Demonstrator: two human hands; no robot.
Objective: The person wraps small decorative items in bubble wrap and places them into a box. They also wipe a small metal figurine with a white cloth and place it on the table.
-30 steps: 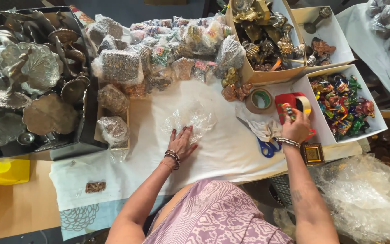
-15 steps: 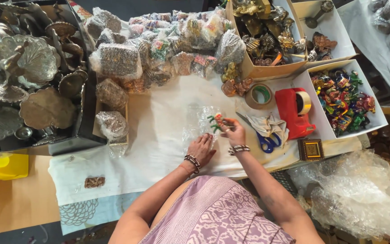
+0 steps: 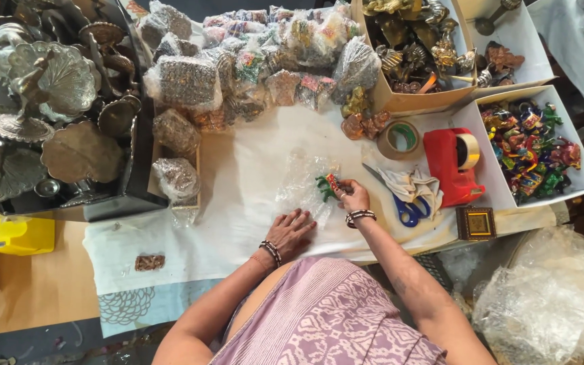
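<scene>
My right hand (image 3: 354, 197) pinches a small green and red painted figurine (image 3: 327, 186) and sets it against a clear plastic sheet (image 3: 301, 182) lying on the white cloth (image 3: 238, 176). My left hand (image 3: 292, 230) rests flat, fingers spread, on the near edge of that plastic sheet. Both wrists wear beaded bracelets. A white box (image 3: 579, 172) at the right holds several similar colourful figurines (image 3: 528, 149).
Blue-handled scissors (image 3: 403, 206) and a crumpled cloth lie right of my right hand. A red tape dispenser (image 3: 451, 162) and a tape roll (image 3: 399, 140) sit beyond. Wrapped items (image 3: 251, 61) line the back; brass peacock ware (image 3: 42, 101) fills a black crate at the left.
My right hand came back from the red tape dispenser area with a figurine to the plastic sheet. My left hand slid right along the sheet's near edge.
</scene>
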